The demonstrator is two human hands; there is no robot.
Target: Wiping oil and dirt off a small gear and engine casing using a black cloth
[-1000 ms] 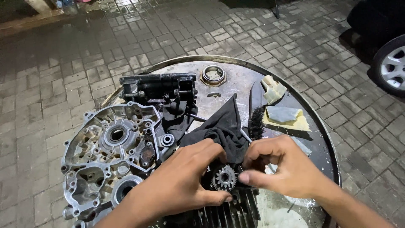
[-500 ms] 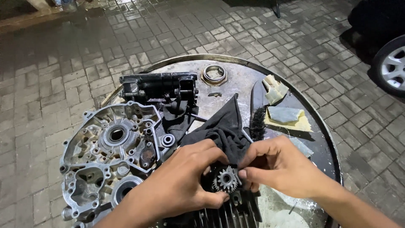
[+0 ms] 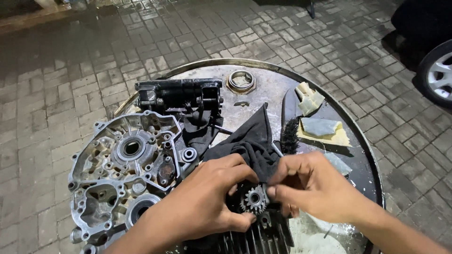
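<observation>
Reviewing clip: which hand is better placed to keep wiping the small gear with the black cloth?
Right, probably. The right hand pinches the black cloth against the small gear, while the left hand cradles the gear from below, steadying it.

Outdoor makeshift repair spot: wet brick paving (image 3: 84, 61), drum-top bench (image 3: 268, 89) w/ engine case (image 3: 125, 174), car wheel (image 3: 438, 75) nearby.

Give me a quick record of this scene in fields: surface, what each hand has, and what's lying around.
Surface: round metal tabletop on brick paving
Left hand: grip on small toothed metal gear
Right hand: pinches black cloth rag against the gear
Left of hands: silver aluminium engine casing
Behind: black metal block, metal ring, black bristle brush
</observation>
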